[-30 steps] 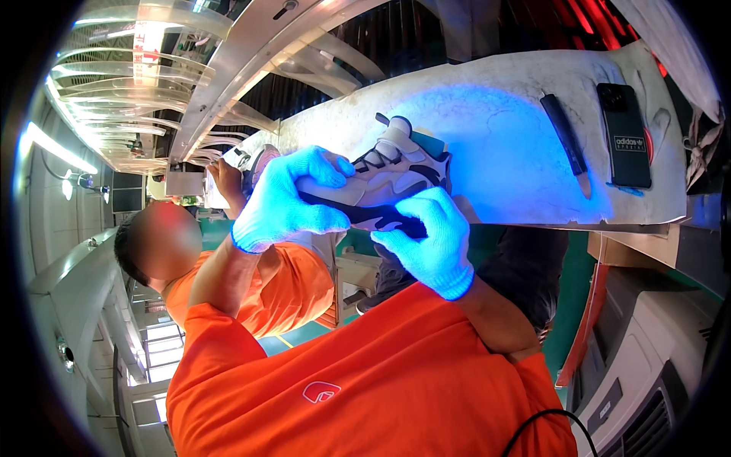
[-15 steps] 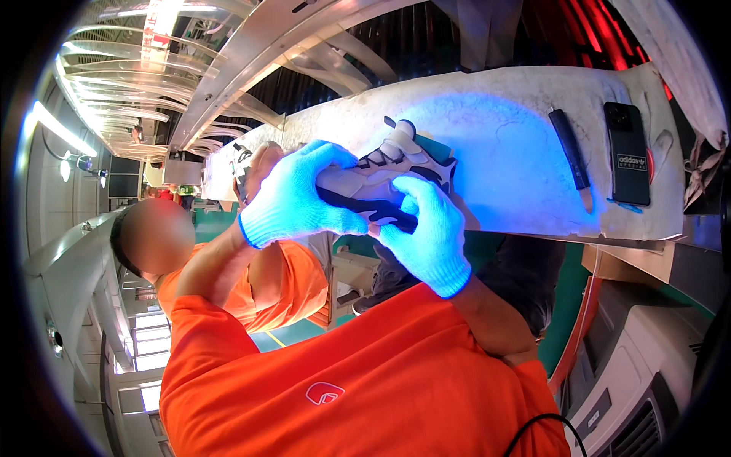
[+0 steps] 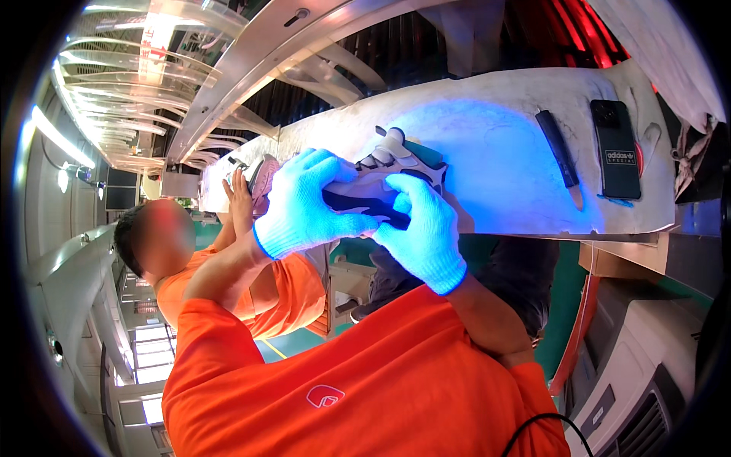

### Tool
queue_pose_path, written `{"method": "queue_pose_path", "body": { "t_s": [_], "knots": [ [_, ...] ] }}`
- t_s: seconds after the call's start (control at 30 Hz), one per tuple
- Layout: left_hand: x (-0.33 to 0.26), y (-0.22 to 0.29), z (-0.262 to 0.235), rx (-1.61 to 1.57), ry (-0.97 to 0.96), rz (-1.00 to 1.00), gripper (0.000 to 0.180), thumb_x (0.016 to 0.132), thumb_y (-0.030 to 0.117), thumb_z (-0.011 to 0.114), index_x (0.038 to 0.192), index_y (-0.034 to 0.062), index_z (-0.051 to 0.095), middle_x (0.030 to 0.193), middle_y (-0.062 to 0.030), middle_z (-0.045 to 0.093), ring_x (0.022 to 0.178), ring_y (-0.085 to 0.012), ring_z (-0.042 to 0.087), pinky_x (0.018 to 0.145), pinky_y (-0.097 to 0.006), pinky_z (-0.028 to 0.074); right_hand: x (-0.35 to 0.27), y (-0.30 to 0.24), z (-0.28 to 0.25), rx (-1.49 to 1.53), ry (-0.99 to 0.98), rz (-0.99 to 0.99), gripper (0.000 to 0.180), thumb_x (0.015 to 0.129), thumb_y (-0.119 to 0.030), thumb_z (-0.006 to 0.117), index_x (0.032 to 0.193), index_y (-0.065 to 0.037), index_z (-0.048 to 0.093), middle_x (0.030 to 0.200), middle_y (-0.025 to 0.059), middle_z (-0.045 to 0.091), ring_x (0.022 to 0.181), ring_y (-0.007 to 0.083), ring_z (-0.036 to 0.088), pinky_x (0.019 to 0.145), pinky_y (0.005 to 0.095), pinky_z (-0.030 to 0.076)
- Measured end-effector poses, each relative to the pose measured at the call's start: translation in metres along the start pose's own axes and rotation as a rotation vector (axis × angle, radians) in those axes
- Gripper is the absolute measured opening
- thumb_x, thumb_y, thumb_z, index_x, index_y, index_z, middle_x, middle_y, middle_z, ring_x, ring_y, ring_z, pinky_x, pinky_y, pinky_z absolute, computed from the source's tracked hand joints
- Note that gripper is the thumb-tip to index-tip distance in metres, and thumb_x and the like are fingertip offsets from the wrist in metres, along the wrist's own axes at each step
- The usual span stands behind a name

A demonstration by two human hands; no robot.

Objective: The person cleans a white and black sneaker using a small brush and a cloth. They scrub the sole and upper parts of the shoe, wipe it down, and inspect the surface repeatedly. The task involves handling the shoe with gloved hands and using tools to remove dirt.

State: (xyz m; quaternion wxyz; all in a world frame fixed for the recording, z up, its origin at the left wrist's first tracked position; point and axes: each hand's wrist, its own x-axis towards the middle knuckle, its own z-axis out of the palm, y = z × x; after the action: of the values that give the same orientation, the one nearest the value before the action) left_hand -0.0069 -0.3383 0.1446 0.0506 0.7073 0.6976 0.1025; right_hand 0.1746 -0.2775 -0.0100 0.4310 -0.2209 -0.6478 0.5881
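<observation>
A grey and white sneaker (image 3: 375, 183) with a black lower side lies tilted between my gloved hands, over the near edge of the bench. My left hand (image 3: 308, 204) wraps its left end, thumb along the black side and the other fingers over the upper. At the near side my right hand (image 3: 426, 232) grips the sole edge, fingers bent against it. Both white knit gloves glow blue under the light. The fingertips of the two hands almost meet below the shoe. A dark green piece (image 3: 423, 152) shows behind the sneaker's tongue; its attachment is unclear.
A pale, stained bench top (image 3: 495, 175) runs across. At its right lie a black pen-like tool (image 3: 558, 148) with a pale tip and a black phone (image 3: 615, 152). On the left, a co-worker's hand (image 3: 239, 194) is at another shoe (image 3: 263, 179). A metal rail (image 3: 251, 65) stands behind.
My left hand has shifted slightly right along the sneaker, and its fingers sit closer together. The co-worker's hand has moved on the other shoe. The whole view has shifted a little.
</observation>
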Motion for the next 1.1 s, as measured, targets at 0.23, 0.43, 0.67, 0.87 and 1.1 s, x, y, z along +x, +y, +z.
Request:
{"method": "queue_pose_path", "body": {
  "t_s": [0.23, 0.43, 0.67, 0.87, 1.1],
  "knots": [
    [0.024, 0.019, -0.009, 0.079, 0.013, 0.181, 0.066, 0.057, 0.054, 0.107, 0.098, 0.0102, 0.079, 0.09, -0.0057, 0.074, 0.082, -0.0251, 0.074, 0.073, -0.038, 0.058, -0.008, 0.003, -0.008, 0.071, 0.023, 0.083, 0.071, 0.078, -0.024, 0.103, 0.137, -0.007, 0.066, 0.112, 0.0115, 0.073, 0.098, 0.0265, 0.077, 0.082, 0.0403, 0.066],
    [0.029, 0.027, -0.01, 0.13, -0.001, 0.197, 0.065, 0.06, 0.057, 0.106, 0.096, 0.0103, 0.078, 0.087, -0.0053, 0.073, 0.078, -0.0256, 0.072, 0.071, -0.039, 0.058, -0.038, 0.009, -0.022, -0.077, 0.087, 0.103, 0.063, 0.079, -0.03, 0.104, 0.123, -0.005, 0.068, 0.107, 0.0141, 0.071, 0.093, 0.0303, 0.076, 0.075, 0.0434, 0.062],
    [0.038, 0.036, -0.015, 0.192, -0.053, 0.213, 0.06, 0.065, 0.055, 0.104, 0.094, 0.0108, 0.077, 0.088, -0.0065, 0.072, 0.078, -0.0279, 0.072, 0.07, -0.04, 0.057, -0.029, 0.021, -0.021, -0.048, 0.154, -0.063, 0.046, 0.077, -0.019, 0.101, 0.105, -0.005, 0.068, 0.099, 0.0135, 0.067, 0.087, 0.0341, 0.071, 0.071, 0.0455, 0.058],
    [0.032, 0.026, -0.013, -0.011, -0.088, 0.096, 0.051, 0.074, 0.045, 0.101, 0.098, 0.0073, 0.076, 0.092, -0.0077, 0.075, 0.082, -0.0222, 0.074, 0.074, -0.037, 0.058, -0.019, 0.031, -0.02, 0.008, 0.133, -0.087, 0.044, 0.076, -0.017, 0.1, 0.104, -0.006, 0.068, 0.097, 0.0139, 0.066, 0.087, 0.0362, 0.07, 0.073, 0.0466, 0.058],
    [0.039, -0.058, -0.02, -0.531, -0.689, -0.693, 0.076, 0.1, 0.049, 0.076, 0.152, -0.0056, 0.065, 0.139, -0.0151, 0.075, 0.127, -0.0244, 0.068, 0.113, -0.036, 0.052, -0.012, 0.029, -0.006, -0.134, 0.02, -0.117, 0.042, 0.075, -0.017, 0.099, 0.102, -0.008, 0.067, 0.097, 0.0117, 0.065, 0.09, 0.0345, 0.069, 0.074, 0.0476, 0.058]
  ]
}}
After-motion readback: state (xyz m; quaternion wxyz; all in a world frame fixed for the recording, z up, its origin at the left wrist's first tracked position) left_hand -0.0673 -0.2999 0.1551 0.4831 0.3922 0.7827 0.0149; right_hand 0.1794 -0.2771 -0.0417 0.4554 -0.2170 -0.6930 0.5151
